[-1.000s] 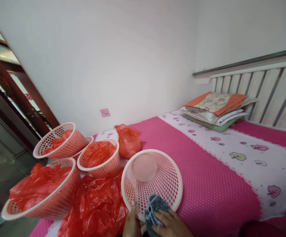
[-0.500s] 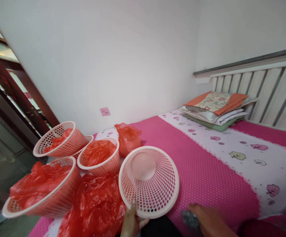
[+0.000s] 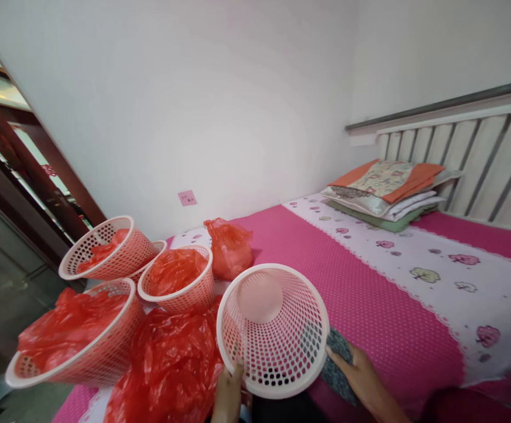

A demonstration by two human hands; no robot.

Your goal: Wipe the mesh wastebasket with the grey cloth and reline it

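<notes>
A pale pink perforated plastic basket (image 3: pixel 261 298) lies tilted on its side, its wide mouth facing me and nothing inside. My left hand (image 3: pixel 229 388) grips the lower left of its rim, fingers closed around it. On the right side, my right hand (image 3: pixel 356 370) is closed on a dark grey-green cloth (image 3: pixel 338 376) and presses it to the outside of the basket wall. Part of the cloth shows through the holes. Left of the basket, crumpled red plastic bags (image 3: pixel 167 364) lie in a heap.
Several pink baskets with red bags stand at left, such as one small basket (image 3: pixel 206 288) and one large basket (image 3: pixel 127 329). A filled red bag (image 3: pixel 231 252) sits near the wall. Folded bedding (image 3: pixel 383 188) lies by the headboard (image 3: pixel 471 158) on the pink bedspread (image 3: pixel 361 294).
My right hand has come up and left with the cloth, from beside the basket to its right outer wall. The basket has shifted slightly right; my left hand still holds the rim.
</notes>
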